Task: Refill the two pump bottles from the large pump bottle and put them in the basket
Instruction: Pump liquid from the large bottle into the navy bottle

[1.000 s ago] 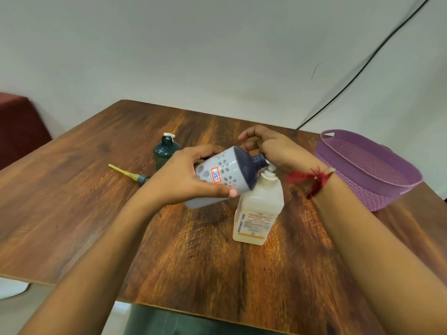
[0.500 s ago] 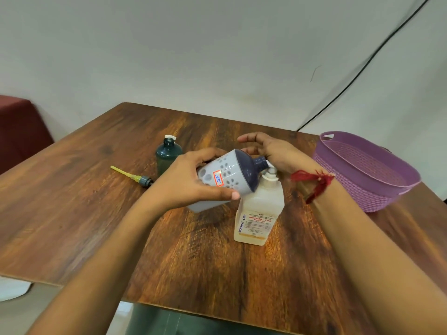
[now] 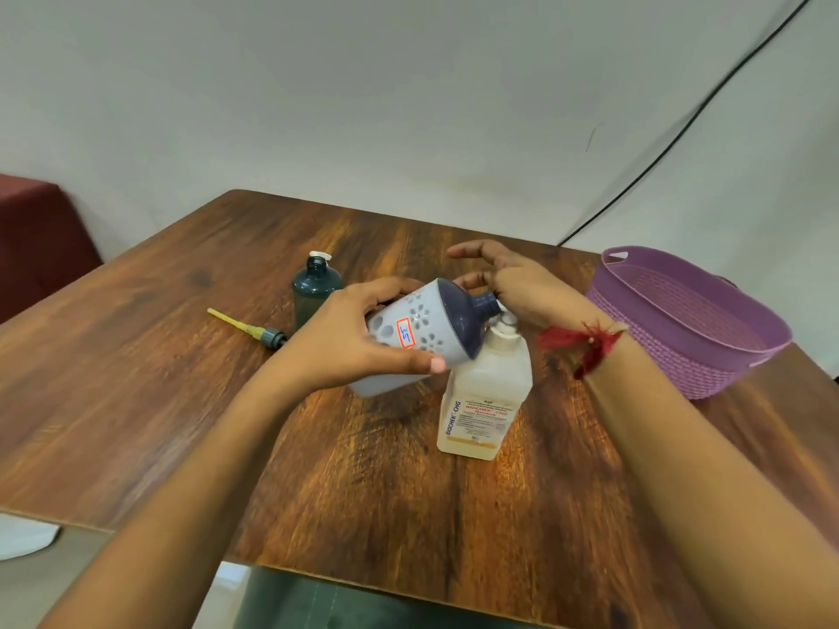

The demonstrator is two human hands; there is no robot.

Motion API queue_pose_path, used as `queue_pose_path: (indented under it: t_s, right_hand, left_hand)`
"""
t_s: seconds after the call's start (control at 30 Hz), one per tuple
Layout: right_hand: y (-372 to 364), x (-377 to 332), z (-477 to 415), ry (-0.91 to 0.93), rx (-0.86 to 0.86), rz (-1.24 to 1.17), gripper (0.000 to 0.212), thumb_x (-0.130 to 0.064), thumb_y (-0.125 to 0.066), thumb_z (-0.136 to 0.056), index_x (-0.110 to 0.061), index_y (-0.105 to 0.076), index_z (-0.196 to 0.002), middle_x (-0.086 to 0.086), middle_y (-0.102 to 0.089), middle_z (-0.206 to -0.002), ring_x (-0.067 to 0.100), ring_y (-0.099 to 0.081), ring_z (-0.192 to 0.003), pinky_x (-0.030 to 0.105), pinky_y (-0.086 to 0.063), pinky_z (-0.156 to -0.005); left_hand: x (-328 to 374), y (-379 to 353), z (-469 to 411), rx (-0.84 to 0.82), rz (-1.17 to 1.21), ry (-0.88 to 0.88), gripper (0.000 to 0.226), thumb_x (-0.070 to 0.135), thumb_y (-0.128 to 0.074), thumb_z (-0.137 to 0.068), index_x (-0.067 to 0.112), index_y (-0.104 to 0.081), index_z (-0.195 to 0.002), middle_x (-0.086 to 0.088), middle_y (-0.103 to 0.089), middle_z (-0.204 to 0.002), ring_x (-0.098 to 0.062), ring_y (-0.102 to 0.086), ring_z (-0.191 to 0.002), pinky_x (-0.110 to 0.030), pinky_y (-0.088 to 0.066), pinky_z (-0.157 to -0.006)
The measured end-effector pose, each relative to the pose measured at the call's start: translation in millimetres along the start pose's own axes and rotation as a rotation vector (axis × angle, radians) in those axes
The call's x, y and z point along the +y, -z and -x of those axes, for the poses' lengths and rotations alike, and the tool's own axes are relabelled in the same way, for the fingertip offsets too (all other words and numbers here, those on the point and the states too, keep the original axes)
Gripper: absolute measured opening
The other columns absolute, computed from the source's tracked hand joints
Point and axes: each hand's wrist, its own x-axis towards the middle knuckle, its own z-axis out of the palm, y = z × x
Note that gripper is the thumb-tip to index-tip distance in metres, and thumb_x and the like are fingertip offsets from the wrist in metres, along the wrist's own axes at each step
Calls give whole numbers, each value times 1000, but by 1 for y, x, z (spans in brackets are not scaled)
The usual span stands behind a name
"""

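My left hand (image 3: 345,342) grips a grey-white bottle (image 3: 422,329) with a navy top and no pump, tilted so its open neck meets the nozzle of the large pump bottle (image 3: 486,401). That large bottle is pale, labelled, and stands upright at the table's middle. My right hand (image 3: 522,283) rests over its pump head, which is mostly hidden beneath the palm, with the fingers stretched out loosely. A dark green bottle (image 3: 315,288) stands uncapped behind my left hand. Its pump with a yellow tube (image 3: 247,326) lies on the table to the left.
A purple woven basket (image 3: 681,320) sits at the right edge of the wooden table (image 3: 136,379). A black cable runs down the wall behind it. A dark red surface shows at far left.
My right hand's fingers have uncurled and spread while staying over the pump head. My left hand keeps the tilted bottle at the nozzle.
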Motion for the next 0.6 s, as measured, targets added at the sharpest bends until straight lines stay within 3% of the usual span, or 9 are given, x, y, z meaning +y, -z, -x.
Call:
queue_pose_path:
  t_s: [0.07,0.17,0.3,0.43,0.6]
  right_hand:
    - [2,-7,0,-18,3,40,50,13,-33,-86,-27,-55,-105,5,-66,-85,14,-65,-67,19,-46,-44]
    - [5,-13,-1,55,41,138,51,12,-33,-82,-32,-54,-95,7,-66,-92,18,-62,-78,21,-45,-50]
    - [1,-6,-3,59,15,81,50,13,-31,-81,-26,-60,-92,-1,-69,-69,12,-64,-63,20,-47,-48]
    - [-1,0,-2,44,15,80,47,13,-31,-82,-23,-60,-91,5,-64,-76,15,-61,-65,20,-47,-48]
    - [4,-12,0,25,32,167,36,5,-40,-89,-20,-59,-105,-3,-66,-81,17,-60,-80,15,-49,-54]
  left_hand:
    - [1,0,0,8,-1,1,65,65,-70,-54,38,-55,-111,15,-63,-96,-3,-63,-83,-19,-53,-67]
    - [0,2,0,18,-4,2,66,65,-70,-55,37,-55,-112,15,-63,-96,-4,-63,-85,-24,-55,-69]
    - [-3,4,1,11,-17,15,69,65,-72,-55,32,-58,-114,12,-64,-97,-6,-64,-85,-28,-57,-70]
    - [-2,2,0,-8,-12,20,68,65,-71,-55,30,-58,-111,11,-64,-94,-6,-64,-82,-24,-55,-67]
    - [-1,7,0,-23,-15,24,69,64,-70,-55,26,-59,-112,6,-64,-95,-10,-64,-83,-37,-57,-71]
